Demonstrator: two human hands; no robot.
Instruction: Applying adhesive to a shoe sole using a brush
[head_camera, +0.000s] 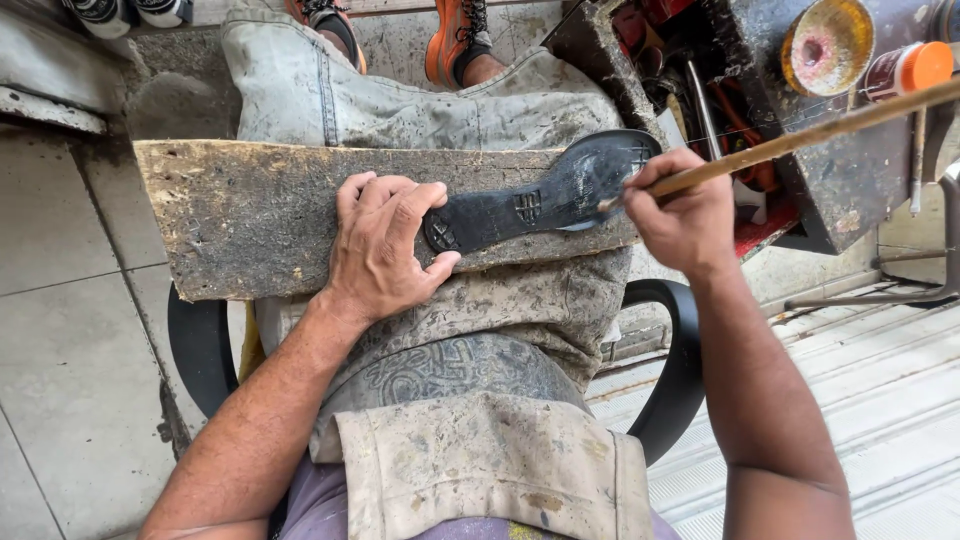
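A black rubber shoe sole (545, 195) lies flat on a worn wooden board (250, 215) that rests across my lap. My left hand (385, 245) presses down on the heel end of the sole, fingers spread over the board. My right hand (680, 215) is closed on a long wooden brush handle (800, 140) whose tip touches the front part of the sole, where the surface looks wet and shiny.
A dirty wooden tool box (830, 190) with red tools stands to the right, with an open tin of glue (825, 45) and an orange-capped can (910, 70) on it. Black chair arms (675, 380) flank my lap. Orange shoes (455, 35) are on my feet.
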